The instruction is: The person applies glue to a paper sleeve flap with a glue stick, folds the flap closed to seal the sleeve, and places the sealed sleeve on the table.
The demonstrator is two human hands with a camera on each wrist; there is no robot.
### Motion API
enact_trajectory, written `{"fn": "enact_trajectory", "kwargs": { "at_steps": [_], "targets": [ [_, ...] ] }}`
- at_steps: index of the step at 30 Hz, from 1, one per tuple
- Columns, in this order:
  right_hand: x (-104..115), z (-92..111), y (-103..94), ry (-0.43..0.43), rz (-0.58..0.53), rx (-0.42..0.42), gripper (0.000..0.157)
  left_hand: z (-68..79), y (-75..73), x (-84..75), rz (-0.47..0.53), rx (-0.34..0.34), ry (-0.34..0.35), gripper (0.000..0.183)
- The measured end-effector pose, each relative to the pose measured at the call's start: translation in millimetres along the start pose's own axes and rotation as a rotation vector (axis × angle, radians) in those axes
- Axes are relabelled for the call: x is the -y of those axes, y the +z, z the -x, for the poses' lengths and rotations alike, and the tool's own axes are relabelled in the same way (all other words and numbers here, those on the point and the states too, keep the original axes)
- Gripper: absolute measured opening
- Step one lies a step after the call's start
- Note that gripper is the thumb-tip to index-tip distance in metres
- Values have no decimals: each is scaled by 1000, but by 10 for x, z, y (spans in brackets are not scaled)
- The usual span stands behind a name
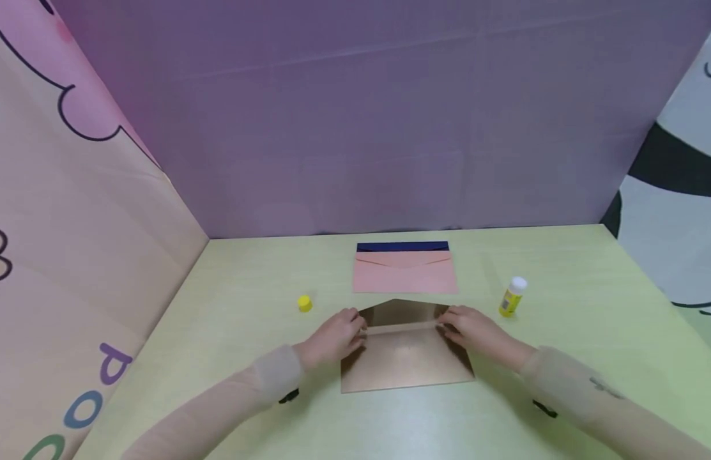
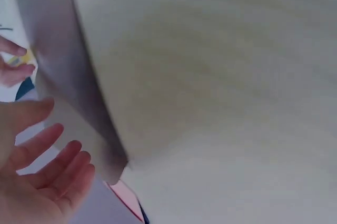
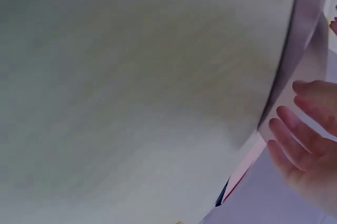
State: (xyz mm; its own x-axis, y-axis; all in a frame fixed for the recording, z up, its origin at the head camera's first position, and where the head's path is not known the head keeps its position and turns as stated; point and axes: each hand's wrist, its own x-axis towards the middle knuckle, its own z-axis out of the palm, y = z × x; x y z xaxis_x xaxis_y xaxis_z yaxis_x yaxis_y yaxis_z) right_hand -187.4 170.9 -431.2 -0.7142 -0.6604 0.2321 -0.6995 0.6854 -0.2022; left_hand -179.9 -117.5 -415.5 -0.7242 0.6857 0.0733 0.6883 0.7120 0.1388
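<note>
A shiny brown envelope [image 1: 407, 361] lies on the table with its darker flap [image 1: 401, 312] raised on the far side. My left hand [image 1: 335, 335] is at the envelope's upper left corner, and my right hand [image 1: 476, 329] at its upper right corner. Close up, the left fingers [image 2: 73, 169] look spread and loosely bent beside the envelope [image 2: 68, 66]. The right fingers [image 3: 300, 140] appear much the same by the envelope's other end [image 3: 300, 50]. Whether the fingertips touch the paper is hard to tell.
Beyond the brown envelope, a pink envelope [image 1: 405, 273] overlaps a dark blue one [image 1: 402, 246]. A yellow glue stick with a white top [image 1: 512, 297] stands to the right. On the left sits a small yellow cap [image 1: 305, 303]. Printed cloth walls border the table [image 1: 246, 275].
</note>
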Motion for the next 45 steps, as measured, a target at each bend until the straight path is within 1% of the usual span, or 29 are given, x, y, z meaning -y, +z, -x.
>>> {"fn": "enact_trajectory", "kwargs": {
  "at_steps": [2,5,7,11,16,20,24,28,33,37,40,45],
  "targets": [
    [-13,-16,33,2,-5,25,22,34,14,0,-1,48,-8,21],
    [-38,-27,69,27,-33,75,27,67,35,14,8,87,-14,26],
    [-50,-26,74,26,-51,95,30,78,52,27,33,96,-17,29],
    [-71,-13,68,-14,-46,107,35,87,91,53,89,102,-31,38],
    [-80,19,62,-30,-22,125,39,64,122,84,83,113,-28,49],
    [-78,46,48,-37,-29,156,41,31,116,99,95,142,-24,50],
    [-63,79,31,-41,-33,200,41,-1,114,112,117,182,-41,51],
    [-41,116,21,-24,-62,242,43,-19,123,123,128,227,-52,56],
    [-36,141,27,10,-141,296,45,-20,130,125,142,262,-26,60],
    [-56,157,66,-9,-130,303,44,-15,117,111,150,271,9,59],
    [-62,171,83,-18,-123,303,44,-16,111,105,138,273,34,58],
    [-47,192,68,10,-141,322,46,-30,107,97,109,300,46,57]
  ]
}}
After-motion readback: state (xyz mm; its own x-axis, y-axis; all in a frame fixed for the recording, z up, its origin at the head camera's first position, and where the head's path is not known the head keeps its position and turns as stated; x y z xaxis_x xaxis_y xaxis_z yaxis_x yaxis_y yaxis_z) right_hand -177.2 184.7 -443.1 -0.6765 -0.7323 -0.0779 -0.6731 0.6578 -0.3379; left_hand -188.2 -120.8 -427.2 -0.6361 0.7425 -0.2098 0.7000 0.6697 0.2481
